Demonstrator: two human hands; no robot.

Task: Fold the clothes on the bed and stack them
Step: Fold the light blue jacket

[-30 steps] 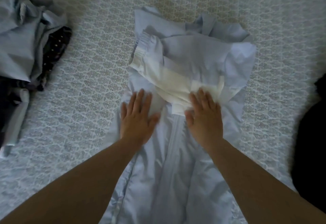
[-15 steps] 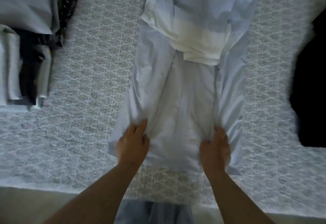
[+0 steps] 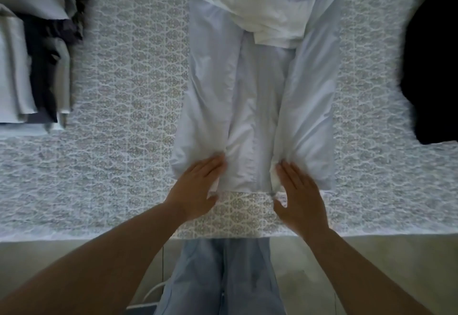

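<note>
A pale blue garment (image 3: 257,96) lies lengthwise on the patterned bedspread (image 3: 128,116), its two sides folded in toward the middle and a white lining bunched at its far end. My left hand (image 3: 195,188) rests on the near hem's left part, thumb under the edge, with cloth puckered at the fingertips. My right hand (image 3: 300,198) holds the hem's right part the same way. A stack of folded clothes (image 3: 32,67), pale and dark, sits at the far left.
A black garment (image 3: 433,67) lies at the right side of the bed. The bed's near edge (image 3: 74,236) runs just below my hands. My legs in blue jeans (image 3: 223,277) and a pale floor (image 3: 371,252) are beneath it.
My hands have slid down the garment from its middle to the near hem and taken hold of it. The view has tilted down, showing the bed edge and my legs.
</note>
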